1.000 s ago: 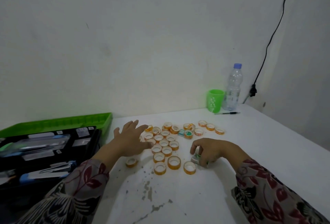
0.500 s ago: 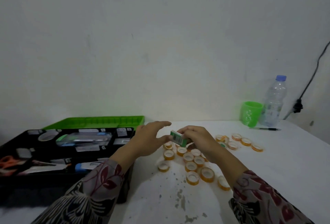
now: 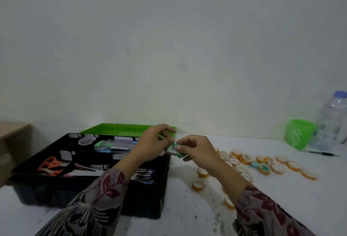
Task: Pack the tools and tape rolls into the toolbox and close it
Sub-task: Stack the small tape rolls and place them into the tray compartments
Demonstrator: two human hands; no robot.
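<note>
Toolbox (image 3: 75, 196) is where everything is headed. In the head view it lies open just left of and below your grip, its green lid (image 3: 127, 128) thrown back beyond it so the black tray is free to load. You have one small green-and-white box (image 3: 174, 150) pinched between both hands above the tray's right edge. Your left hand (image 3: 152, 145) curls thumb and fingertips onto its left end, and your right hand (image 3: 197, 151) nips its right end with thumb and forefinger. I judge you are passing it across, since the left hand is nearer the tray. Left of the grip, inside the tray, I count one pair of orange scissors (image 3: 49, 165), one white tape roll (image 3: 86, 140), one clear packet (image 3: 114, 144) and some metal tools by your left sleeve that I cannot tell apart. Right of the grip and below it, the orange tape rolls (image 3: 244, 157) lie loose on the table (image 3: 281, 207). About seventeen show, plus one green-cored roll (image 3: 264, 168), and your right forearm may hide more. Far right of the grip stand one green cup (image 3: 299, 133), one water bottle (image 3: 331, 121) and one pen (image 3: 323, 153)
</note>
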